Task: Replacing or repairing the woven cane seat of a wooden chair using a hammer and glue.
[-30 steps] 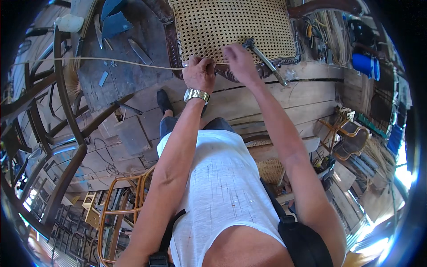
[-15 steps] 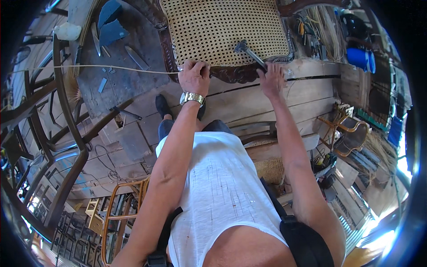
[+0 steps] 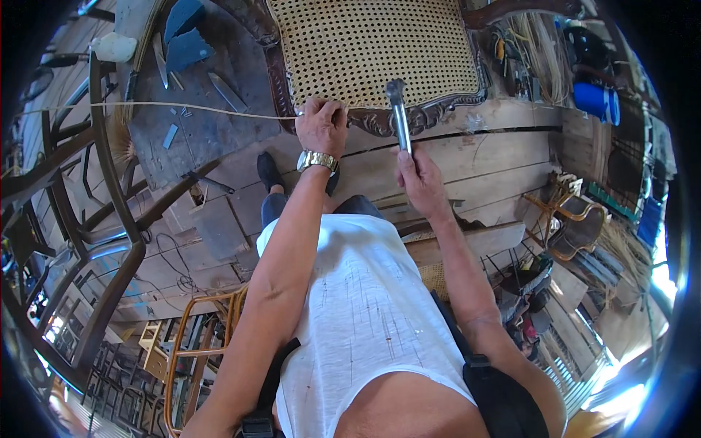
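Cane seat: far edge cut off by frame top. Hammer handle end hidden inside right hand. Cane strand end hidden under left hand at seat's near rail.

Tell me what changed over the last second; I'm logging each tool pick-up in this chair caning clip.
The right hand took hold of the hammer, which lay slanted on the cane seat, and drew it back off the weave, head now up over the carved frame. The left hand stayed at the frame's edge, pinching the cane strand stretched leftward.
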{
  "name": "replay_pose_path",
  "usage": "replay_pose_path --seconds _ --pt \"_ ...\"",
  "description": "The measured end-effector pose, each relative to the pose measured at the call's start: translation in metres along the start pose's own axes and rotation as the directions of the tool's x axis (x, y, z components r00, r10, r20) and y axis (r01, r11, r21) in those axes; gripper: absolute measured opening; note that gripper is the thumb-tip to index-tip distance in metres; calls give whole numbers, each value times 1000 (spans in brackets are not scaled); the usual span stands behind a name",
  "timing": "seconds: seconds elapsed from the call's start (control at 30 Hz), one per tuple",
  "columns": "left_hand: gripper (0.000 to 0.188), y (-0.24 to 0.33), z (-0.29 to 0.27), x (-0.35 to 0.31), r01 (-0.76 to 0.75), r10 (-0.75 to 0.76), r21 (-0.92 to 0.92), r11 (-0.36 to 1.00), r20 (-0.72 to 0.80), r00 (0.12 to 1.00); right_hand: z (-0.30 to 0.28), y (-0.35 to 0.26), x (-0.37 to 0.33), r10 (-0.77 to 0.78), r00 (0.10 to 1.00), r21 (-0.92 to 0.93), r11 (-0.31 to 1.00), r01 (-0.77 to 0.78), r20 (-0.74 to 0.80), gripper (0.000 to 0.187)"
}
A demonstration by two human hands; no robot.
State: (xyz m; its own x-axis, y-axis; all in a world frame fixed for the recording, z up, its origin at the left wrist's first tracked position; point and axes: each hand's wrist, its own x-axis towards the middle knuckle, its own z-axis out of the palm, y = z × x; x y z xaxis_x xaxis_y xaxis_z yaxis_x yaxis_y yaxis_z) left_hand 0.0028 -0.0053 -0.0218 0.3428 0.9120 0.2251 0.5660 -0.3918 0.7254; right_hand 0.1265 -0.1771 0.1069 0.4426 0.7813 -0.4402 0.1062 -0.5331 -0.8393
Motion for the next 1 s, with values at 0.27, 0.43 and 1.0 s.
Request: replay_pose_path --seconds 0.27,0.43,1.0 --pt "7 -1 1 -2 9 -9 -40 999 8 1000 25 -1 11 -329 927 -437 871 225 -180 33" --pt "6 0 1 -3 14 -14 -34 999 -3 1000 29 4 17 -512 851 -577 733 360 -120 41" --pt "7 3 -2 1 26 -25 -46 999 20 999 38 -11 9 -469 829 -376 859 347 -305 29"
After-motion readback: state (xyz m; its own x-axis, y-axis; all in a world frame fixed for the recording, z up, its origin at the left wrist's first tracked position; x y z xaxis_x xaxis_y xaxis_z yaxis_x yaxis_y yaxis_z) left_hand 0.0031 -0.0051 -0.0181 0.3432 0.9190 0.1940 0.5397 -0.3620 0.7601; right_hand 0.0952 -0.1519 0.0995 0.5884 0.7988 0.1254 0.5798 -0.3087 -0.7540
